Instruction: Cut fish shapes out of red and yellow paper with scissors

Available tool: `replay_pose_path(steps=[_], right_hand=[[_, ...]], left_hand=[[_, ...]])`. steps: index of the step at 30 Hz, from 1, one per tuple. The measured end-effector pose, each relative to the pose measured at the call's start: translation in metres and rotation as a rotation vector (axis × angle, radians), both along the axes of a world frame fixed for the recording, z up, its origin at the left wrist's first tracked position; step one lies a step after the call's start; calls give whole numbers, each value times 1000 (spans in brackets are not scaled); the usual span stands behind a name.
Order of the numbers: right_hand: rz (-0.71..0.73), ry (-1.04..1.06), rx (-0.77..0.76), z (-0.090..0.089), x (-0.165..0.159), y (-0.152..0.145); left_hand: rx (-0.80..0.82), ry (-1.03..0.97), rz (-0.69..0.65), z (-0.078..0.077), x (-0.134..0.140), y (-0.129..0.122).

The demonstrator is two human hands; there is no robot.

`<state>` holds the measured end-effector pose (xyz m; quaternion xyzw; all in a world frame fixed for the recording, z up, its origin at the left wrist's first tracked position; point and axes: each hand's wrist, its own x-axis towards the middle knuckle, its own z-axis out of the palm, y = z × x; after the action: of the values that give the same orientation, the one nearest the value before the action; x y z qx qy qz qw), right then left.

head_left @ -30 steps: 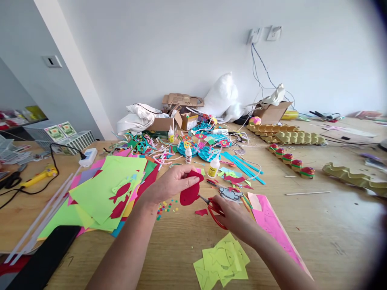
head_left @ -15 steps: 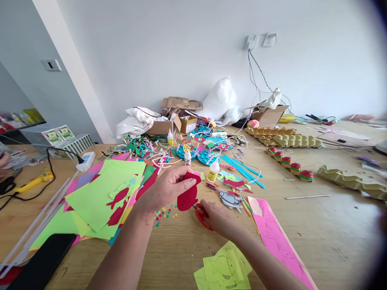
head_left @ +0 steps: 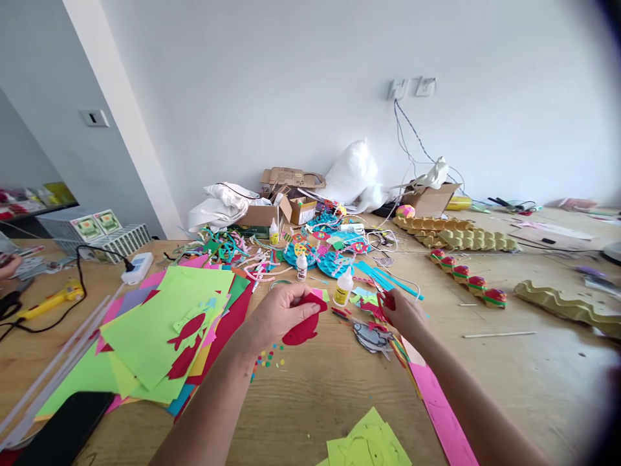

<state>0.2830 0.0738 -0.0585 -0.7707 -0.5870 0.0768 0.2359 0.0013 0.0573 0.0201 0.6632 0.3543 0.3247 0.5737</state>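
Note:
Pinched between thumb and fingers of my left hand (head_left: 281, 314) is a red paper fish cutout (head_left: 301, 331), held above the table. My right hand (head_left: 406, 314) is closed around red-handled scissors (head_left: 384, 304), over a small heap of coloured paper scraps (head_left: 366, 299). Grey and white paper fish (head_left: 372, 338) lie just below that hand. Small coloured paper dots (head_left: 268, 360) are scattered under the red cutout. Nearer me rest yellow-green sheets with drawn fish (head_left: 369, 446). To the right, a pink strip (head_left: 444, 414) is partly covered by my right forearm.
Coloured paper sheets (head_left: 160, 330) are piled on the left, beside a black phone (head_left: 68, 427) and a yellow glue gun (head_left: 51, 304). Glue bottles (head_left: 343, 288) stand mid-table. Egg-carton strips (head_left: 563, 307) lie right. Another person's hand (head_left: 8, 266) shows at the far left.
My right hand has moved away from the red paper, up and right, with the scissors, to the scraps. The red fish in my left hand has tilted. The view has shifted slightly.

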Motion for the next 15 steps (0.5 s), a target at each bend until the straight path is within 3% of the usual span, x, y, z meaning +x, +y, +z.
replay_pose_path(steps=[3, 7, 11, 15], right_hand=[[55, 80, 82, 14, -16, -8], [250, 274, 109, 47, -55, -28], [529, 792, 19, 79, -92, -41], [635, 835, -68, 90, -107, -41]], left_hand=[[11, 21, 41, 0, 0, 1], [-16, 20, -3, -1, -2, 0], [-8, 24, -87, -1, -3, -4], [52, 53, -122, 1, -3, -6]])
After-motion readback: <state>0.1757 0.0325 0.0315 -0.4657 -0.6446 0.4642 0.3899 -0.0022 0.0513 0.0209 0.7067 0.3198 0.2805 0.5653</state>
